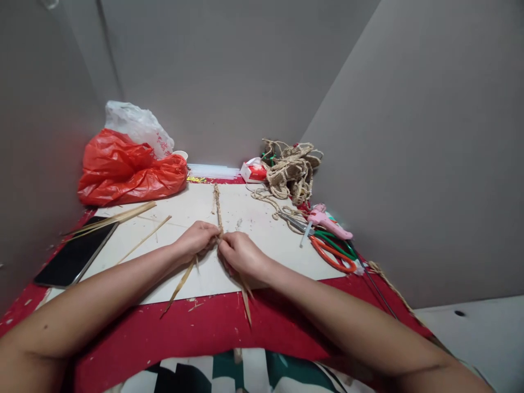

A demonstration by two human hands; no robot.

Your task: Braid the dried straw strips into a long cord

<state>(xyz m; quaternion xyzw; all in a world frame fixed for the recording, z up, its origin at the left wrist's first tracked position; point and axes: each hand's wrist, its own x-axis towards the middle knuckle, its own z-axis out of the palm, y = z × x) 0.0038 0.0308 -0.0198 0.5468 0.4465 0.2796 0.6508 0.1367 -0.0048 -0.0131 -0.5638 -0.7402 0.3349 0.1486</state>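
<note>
A braided straw cord (218,210) runs away from me along the middle of a white board. At its near end my left hand (200,238) and my right hand (241,254) meet, both with fingers closed on the straw. One loose straw strand (182,284) hangs below my left hand, and another strand (246,300) trails below my right hand towards the board's front edge. The exact grip between the fingertips is hidden.
On the left lie a dark phone (77,256), loose straw strips (118,217) and a red plastic bag (126,174). At the right are a pink glue gun (327,222), orange-handled scissors (333,259) and a heap of straw rope (292,172). A tissue pack (254,171) stands behind.
</note>
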